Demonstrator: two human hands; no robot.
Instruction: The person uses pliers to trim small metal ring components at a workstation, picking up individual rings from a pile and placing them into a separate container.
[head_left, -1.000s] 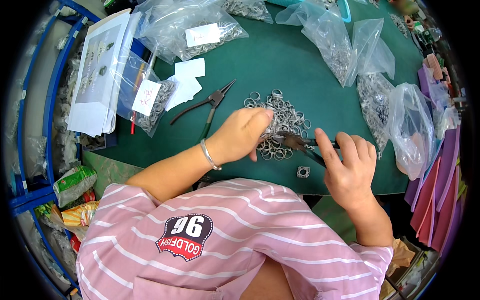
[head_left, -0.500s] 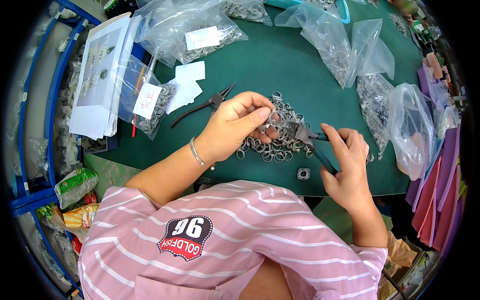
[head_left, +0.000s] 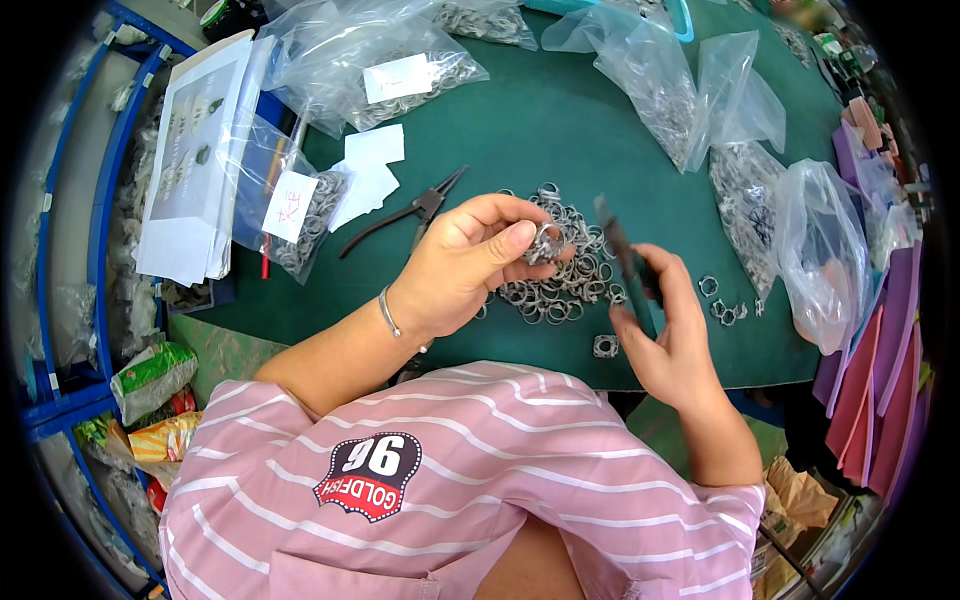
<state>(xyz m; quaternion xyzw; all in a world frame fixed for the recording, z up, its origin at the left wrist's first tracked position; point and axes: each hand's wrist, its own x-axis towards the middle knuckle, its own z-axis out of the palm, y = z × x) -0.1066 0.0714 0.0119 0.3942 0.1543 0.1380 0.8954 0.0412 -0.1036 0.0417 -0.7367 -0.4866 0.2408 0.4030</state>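
Observation:
Between thumb and fingers, my left hand [head_left: 470, 255] pinches a grey metal ring [head_left: 546, 243]. My right hand [head_left: 672, 335] is wrapped round pliers [head_left: 640, 285] with dark green handles; the tool stands apart from the ring, its jaws pointing away from me and blurred. Under and beyond my hands lies a pile of grey metal rings [head_left: 560, 295] on the green table. A small square metal piece [head_left: 605, 346] sits near the table's front edge. To the left of my left hand, long-nosed pliers [head_left: 425, 205] rest on the table.
Clear bags of metal parts lie at the back left [head_left: 400, 75] and right [head_left: 745, 200]. A few loose rings [head_left: 728, 312] sit right of my right hand. White paper slips [head_left: 365, 185] and a stack of papers [head_left: 190, 160] are on the left, beside a blue shelf rack [head_left: 45, 300].
The pliers have come away from the ring and turned more upright as my right hand shifted left. Loose rings on the right, earlier mostly hidden by that hand, now show.

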